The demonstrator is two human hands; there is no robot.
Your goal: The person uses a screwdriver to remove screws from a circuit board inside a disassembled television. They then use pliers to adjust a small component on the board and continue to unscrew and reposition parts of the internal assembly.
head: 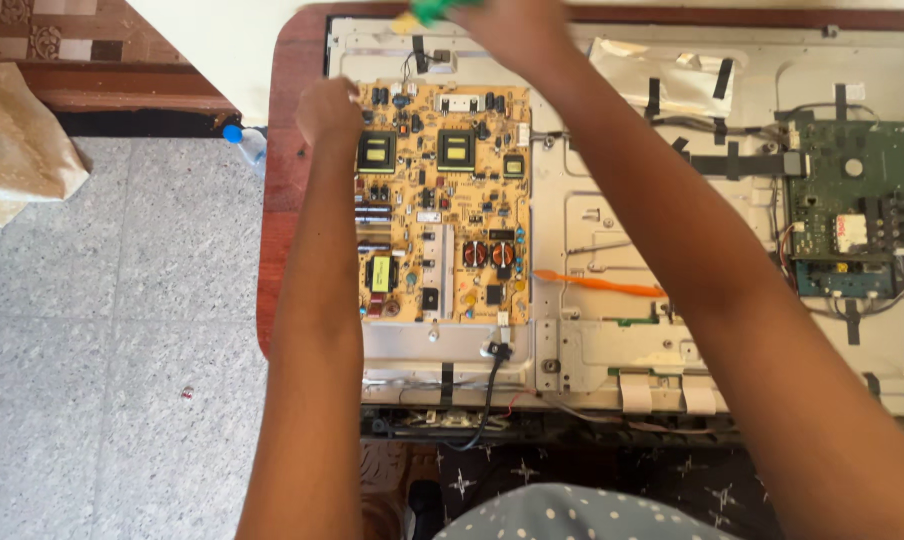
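An opened flat screen lies face down, its metal back panel (592, 340) bare. A tan power board (437, 200) with yellow transformers and several small parts is mounted at the panel's left. My left hand (329, 108) rests at the board's top-left corner, fingers curled against it; whether it holds anything is hidden. My right hand (507, 25) reaches over the panel's top edge, closed around a green tool (434, 10) that is partly cut off by the frame.
A green circuit board (852, 205) with cables sits at the right. An orange pry tool (597, 284) lies on the panel. A black cable (490, 385) hangs off the near edge. A plastic bottle (247, 142) and a bag (17, 140) are on the speckled floor.
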